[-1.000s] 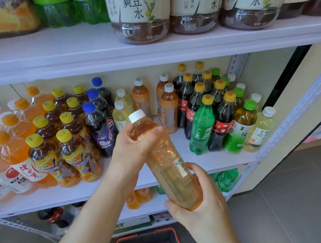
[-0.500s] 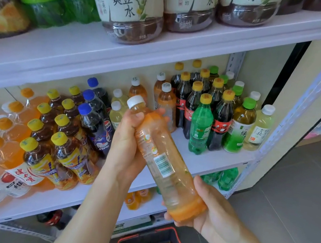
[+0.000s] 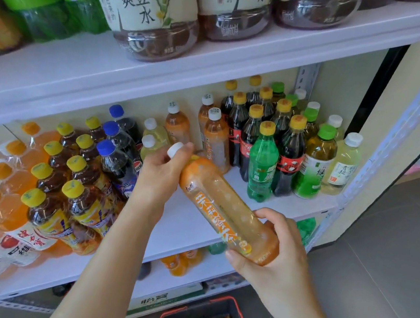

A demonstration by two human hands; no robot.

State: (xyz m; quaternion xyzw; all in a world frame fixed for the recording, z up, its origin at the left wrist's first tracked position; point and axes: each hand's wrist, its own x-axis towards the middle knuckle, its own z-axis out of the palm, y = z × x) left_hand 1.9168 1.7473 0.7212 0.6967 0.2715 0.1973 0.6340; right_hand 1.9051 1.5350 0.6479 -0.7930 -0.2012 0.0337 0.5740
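1. We find 1 orange drink bottle [image 3: 225, 213] held in the air in front of the middle shelf [image 3: 193, 227]. It is tilted, with its white cap [image 3: 174, 150] up to the left and its base down to the right.
2. We record the left hand [image 3: 160, 176] gripping the neck just below the cap. Its fingers are curled close together round the bottle, and most fingertips are hidden behind it.
3. We record the right hand [image 3: 279, 253] gripping the base, thumb laid over the upper side, fingers curled underneath.
4. We note 3 shelf bottles [image 3: 215, 140] of the same orange kind standing upright behind, near a green bottle [image 3: 262, 164].
5. We note a red-rimmed basket [image 3: 208, 308] on the floor below, holding packets.
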